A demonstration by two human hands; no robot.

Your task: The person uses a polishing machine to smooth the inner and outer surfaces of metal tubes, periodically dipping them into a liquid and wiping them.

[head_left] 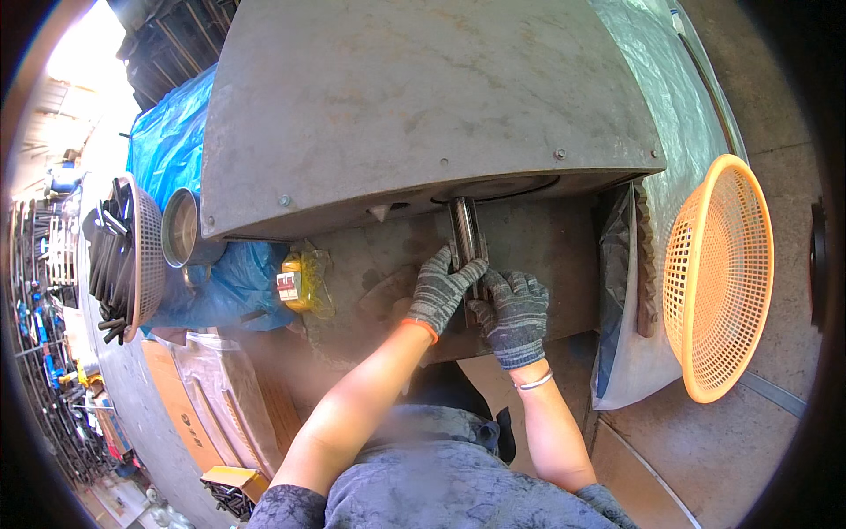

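A shiny metal cylinder point(464, 227) juts toward me from beneath the front edge of a large grey metal housing point(423, 97). My left hand point(443, 286), in a grey striped knit glove, is closed around the near end of this cylinder, its thumb lying across toward the right. Close beside it on the right is my right hand point(515, 319), gloved the same way. Its fingers are curled in at the cylinder's near end; whatever they pinch is hidden. Below the housing, a dark, stained metal surface point(555, 256) lies behind both hands.
At right stands an orange plastic basket point(696, 353) beside plastic sheeting point(634, 361). On the left, another basket point(152, 256) holds many dark rods, next to a metal pot point(181, 227). A yellow packet point(307, 280) lies on blue sheeting. Lower left are cardboard point(176, 406) and a small box of dark parts point(236, 485).
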